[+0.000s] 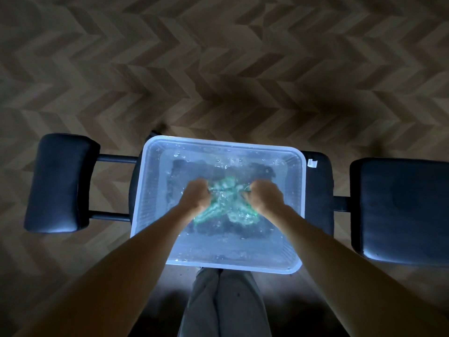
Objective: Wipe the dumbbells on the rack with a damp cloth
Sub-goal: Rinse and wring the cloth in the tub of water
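A: Start from the left of the frame. Past the dark pad (58,183) at the end of the counter (315,190) you have the clear tub (151,190) at centre. Your left hand (196,195) is curled tight around one end of the green cloth (226,207), down in the water (218,242).

B: Right of it, your right hand (264,195) grips the other end the same way. The cloth is bunched between your hands and looks to be under the surface.

A: So you are wetting it, and no dumbbells or rack show here. I'd say soak it through, then lift it just clear over the tub and twist your hands opposite ways.

B: Wring until it is damp, not dripping. Keep the twist low and inside the walls, so splashes miss the pad at the right edge (403,210) and the floor (218,57).
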The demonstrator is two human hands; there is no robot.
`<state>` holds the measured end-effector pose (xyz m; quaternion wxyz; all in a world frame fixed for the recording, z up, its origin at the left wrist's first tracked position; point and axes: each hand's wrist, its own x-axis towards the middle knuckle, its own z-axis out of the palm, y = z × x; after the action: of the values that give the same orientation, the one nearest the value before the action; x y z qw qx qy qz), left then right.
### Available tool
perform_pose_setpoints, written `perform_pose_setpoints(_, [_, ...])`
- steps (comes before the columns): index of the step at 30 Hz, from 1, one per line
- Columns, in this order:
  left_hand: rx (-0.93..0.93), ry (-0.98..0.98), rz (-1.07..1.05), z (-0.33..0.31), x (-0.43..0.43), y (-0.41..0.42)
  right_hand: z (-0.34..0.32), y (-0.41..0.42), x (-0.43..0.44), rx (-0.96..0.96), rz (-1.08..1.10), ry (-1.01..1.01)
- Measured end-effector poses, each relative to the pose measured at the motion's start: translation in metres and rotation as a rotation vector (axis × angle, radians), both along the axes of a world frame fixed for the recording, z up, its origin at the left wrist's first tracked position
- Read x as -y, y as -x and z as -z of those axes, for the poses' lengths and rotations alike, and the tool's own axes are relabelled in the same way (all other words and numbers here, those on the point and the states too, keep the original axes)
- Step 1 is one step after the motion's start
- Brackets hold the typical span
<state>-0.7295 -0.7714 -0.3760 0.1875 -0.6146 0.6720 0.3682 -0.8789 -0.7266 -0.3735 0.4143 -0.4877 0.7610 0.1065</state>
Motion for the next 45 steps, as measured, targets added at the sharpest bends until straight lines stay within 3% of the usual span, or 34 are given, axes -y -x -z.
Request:
perform_pose_setpoints(2, [0.000, 0.031, -0.022, 0.000, 0.001, -0.003, 0.004, 0.006, 0.001, 0.070, 0.100, -0.080])
perform_pose_setpoints(4, [-0.133, 0.026, -0.136, -0.001, 0.000, -0.003, 0.009, 0.007, 0.001, 0.160, 0.200, -0.112])
perform_pose_setpoints(7, [-0.438, -0.245, -0.243, -0.010, 0.000, 0.002, 0.001, 0.007, 0.001, 0.408, 0.409, -0.140])
perform_pose_setpoints(11, [-0.437, -0.502, -0.084, -0.010, -0.002, 0.005, -0.001, 0.010, 0.003, 0.576, 0.367, -0.379])
perform_pose_setpoints(14, [-0.369, -0.350, -0.133, -0.005, -0.008, 0.005, 0.004, 0.010, 0.002, 0.432, 0.081, -0.478])
perform_pose_setpoints(17, [-0.169, -0.190, -0.186, 0.003, -0.009, 0.002, -0.001, 0.005, 0.002, 0.185, -0.126, -0.244])
perform_pose_setpoints(20, [-0.229, -0.138, -0.464, 0.005, -0.006, 0.004, 0.002, 0.003, 0.000, 0.203, 0.090, -0.153])
perform_pose_setpoints(23, [-0.486, -0.357, -0.711, -0.006, -0.003, 0.004, 0.002, 0.000, 0.002, 0.396, 0.349, -0.113])
perform_pose_setpoints(26, [-0.615, -0.477, -0.671, -0.007, -0.007, 0.006, 0.000, -0.002, 0.003, 0.608, 0.624, -0.058])
perform_pose_setpoints(29, [-0.507, -0.297, -0.709, 0.003, -0.009, 0.015, -0.002, 0.001, 0.000, 0.760, 0.694, -0.097])
perform_pose_setpoints(32, [-0.373, -0.194, -0.695, 0.009, -0.007, 0.021, -0.004, 0.003, -0.004, 0.637, 0.537, -0.097])
perform_pose_setpoints(35, [-0.265, -0.078, -0.597, 0.011, -0.004, 0.019, 0.002, 0.000, -0.004, 0.551, 0.580, -0.060])
perform_pose_setpoints(41, [-0.443, -0.134, -0.651, 0.006, -0.004, -0.001, 0.002, -0.003, -0.003, 0.602, 0.627, -0.098])
perform_pose_setpoints(43, [-0.381, -0.139, -0.592, 0.004, -0.008, -0.003, 0.003, -0.004, -0.005, 0.625, 0.643, -0.061])
perform_pose_setpoints(45, [-0.271, -0.118, -0.486, 0.004, -0.011, -0.002, 0.004, -0.007, -0.005, 0.495, 0.539, -0.049])
